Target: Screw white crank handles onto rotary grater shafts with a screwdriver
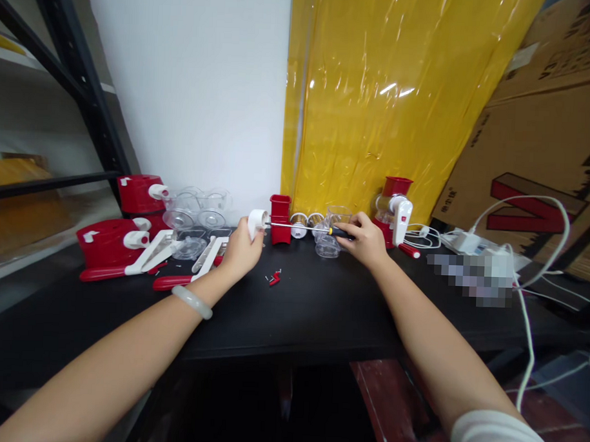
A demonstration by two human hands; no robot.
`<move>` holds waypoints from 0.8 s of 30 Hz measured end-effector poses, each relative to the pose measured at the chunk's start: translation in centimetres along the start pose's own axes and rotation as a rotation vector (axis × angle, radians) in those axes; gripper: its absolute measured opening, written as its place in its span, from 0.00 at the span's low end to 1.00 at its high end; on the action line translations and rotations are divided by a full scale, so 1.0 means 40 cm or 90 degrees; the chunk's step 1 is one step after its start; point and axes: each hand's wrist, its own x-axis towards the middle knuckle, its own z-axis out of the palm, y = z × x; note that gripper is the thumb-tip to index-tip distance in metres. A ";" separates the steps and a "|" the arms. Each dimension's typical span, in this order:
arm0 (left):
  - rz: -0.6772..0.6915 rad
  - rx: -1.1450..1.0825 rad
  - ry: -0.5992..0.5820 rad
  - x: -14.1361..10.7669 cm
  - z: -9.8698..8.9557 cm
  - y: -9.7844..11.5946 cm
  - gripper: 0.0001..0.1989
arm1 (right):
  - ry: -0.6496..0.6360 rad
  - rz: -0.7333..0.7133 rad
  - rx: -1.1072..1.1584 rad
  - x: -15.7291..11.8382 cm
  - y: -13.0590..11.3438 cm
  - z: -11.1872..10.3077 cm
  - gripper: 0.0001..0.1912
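My left hand (244, 246) is closed around a white plastic part (257, 222) with a round end, held above the black table. In my right hand (364, 241) is a screwdriver (341, 233) with a black and yellow handle. Its long metal shaft runs level to the left, and the tip meets the white part; the exact contact is too small to make out. Below and between the hands lie a small red piece (274, 278) and a few tiny screws. Behind the shaft stands a red rectangular hopper (280, 219).
Red housings (111, 243) and red-handled white cranks (151, 251) sit at left beside clear plastic cups (190, 246). Metal drums (299, 225) stand at the back. An assembled red-and-white grater (396, 215) is at right, near a power strip (487, 250) with white cables. Cardboard boxes (534, 145) rise behind.
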 end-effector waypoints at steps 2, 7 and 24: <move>-0.001 0.003 0.003 -0.001 -0.001 0.003 0.13 | -0.002 0.010 0.016 0.000 0.000 0.004 0.12; 0.002 -0.001 0.005 -0.001 -0.005 0.012 0.14 | -0.015 0.024 0.049 0.002 -0.002 0.003 0.12; 0.019 0.213 -0.044 -0.012 -0.039 0.058 0.16 | -0.094 0.040 0.212 0.008 0.001 -0.008 0.11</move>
